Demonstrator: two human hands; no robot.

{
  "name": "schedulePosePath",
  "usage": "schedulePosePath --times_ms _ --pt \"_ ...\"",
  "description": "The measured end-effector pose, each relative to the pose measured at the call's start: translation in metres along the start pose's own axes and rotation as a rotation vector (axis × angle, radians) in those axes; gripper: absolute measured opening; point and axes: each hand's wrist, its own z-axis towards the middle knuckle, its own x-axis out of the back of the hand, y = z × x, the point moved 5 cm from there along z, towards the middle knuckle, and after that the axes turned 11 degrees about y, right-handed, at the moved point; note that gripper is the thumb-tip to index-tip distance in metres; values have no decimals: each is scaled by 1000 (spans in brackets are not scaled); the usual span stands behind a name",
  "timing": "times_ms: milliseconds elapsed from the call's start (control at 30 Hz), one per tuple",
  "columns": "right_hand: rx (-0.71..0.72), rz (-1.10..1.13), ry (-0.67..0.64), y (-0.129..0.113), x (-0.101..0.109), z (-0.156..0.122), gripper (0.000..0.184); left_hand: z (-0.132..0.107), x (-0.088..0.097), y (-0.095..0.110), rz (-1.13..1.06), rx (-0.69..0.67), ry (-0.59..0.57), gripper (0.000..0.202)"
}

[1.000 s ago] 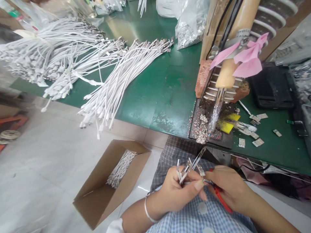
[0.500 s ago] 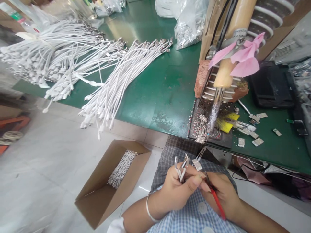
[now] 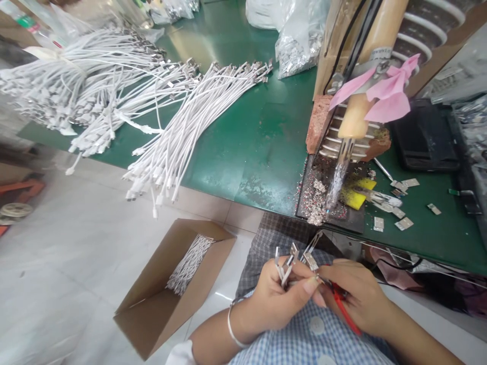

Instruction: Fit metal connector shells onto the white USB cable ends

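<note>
My left hand (image 3: 279, 299) is closed around a small bunch of white cables whose metal connector ends (image 3: 294, 256) stick up between the fingers, over my lap. My right hand (image 3: 357, 294) is closed on a red-handled tool (image 3: 344, 309) and meets the left hand at the connector ends. Both hands sit just below the edge of the green table (image 3: 251, 152). A soldering iron (image 3: 352, 124) with a wooden handle hangs point-down over a dark tray of solder scraps (image 3: 317, 195).
Heaps of white cables (image 3: 167, 137) cover the table's left half, some hanging over the edge. An open cardboard box (image 3: 173, 286) with cables stands on the floor to my left. Small metal shells (image 3: 403, 223), a yellow sponge (image 3: 355, 195) and bags of parts lie to the right.
My right hand drew back toward me half a second ago, then came forward again to the connector ends. The left hand has stayed nearly still.
</note>
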Motion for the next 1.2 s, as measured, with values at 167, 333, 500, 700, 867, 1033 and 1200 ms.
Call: schedulePosePath --times_ms 167,333,500,700,867,1033,1200 --pt "26 -11 -19 1 0 -2 7 0 1 -2 67 17 -2 30" --pt "40 -50 -46 3 3 -3 10 0 1 1 130 20 -3 36" --pt "46 -53 -113 5 2 -6 12 0 0 5 234 11 -13 39" --pt "34 -70 -153 8 2 -8 18 -1 2 3 256 -7 -32 36" --pt "0 -72 -170 9 0 -15 22 -2 4 1 287 12 -18 38" --pt "20 -65 -128 6 -2 -14 20 -2 3 1 291 18 -12 39" --pt "22 -73 -95 5 -3 -10 17 -2 4 -1 258 47 -4 42"
